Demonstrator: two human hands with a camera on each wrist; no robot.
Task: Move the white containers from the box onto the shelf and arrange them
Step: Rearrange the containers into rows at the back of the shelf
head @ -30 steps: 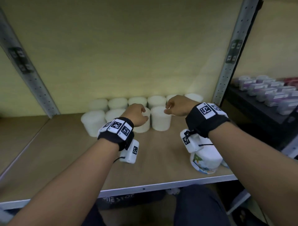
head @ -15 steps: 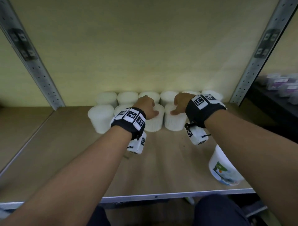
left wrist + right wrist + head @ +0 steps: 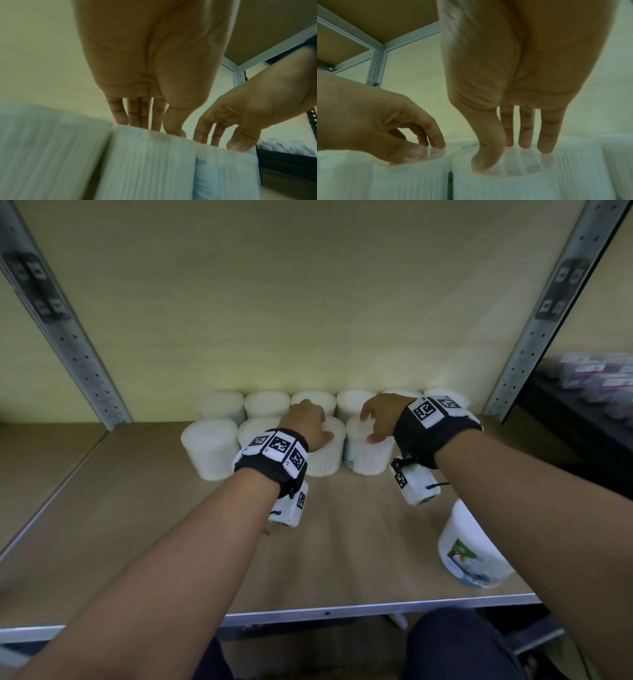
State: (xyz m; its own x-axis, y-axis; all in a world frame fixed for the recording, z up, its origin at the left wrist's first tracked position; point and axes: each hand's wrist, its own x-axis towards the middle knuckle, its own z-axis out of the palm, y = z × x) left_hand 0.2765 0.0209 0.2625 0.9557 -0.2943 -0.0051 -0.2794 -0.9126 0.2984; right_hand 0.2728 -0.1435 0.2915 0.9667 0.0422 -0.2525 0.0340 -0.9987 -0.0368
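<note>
Toward rear edge of shelf: left hand, right hand fingertip-pressing lids of two front-row white containers, fingers extended, nothing grasped (likely aligning rows).

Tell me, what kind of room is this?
Probably a storeroom or shop stockroom. There is a metal rack shelf with punched steel posts, rows of matching white containers, and more packaged goods on the next rack.

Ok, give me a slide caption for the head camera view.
Left hand and right hand each rest fingertips on a front-row white container on the shelf.
</note>
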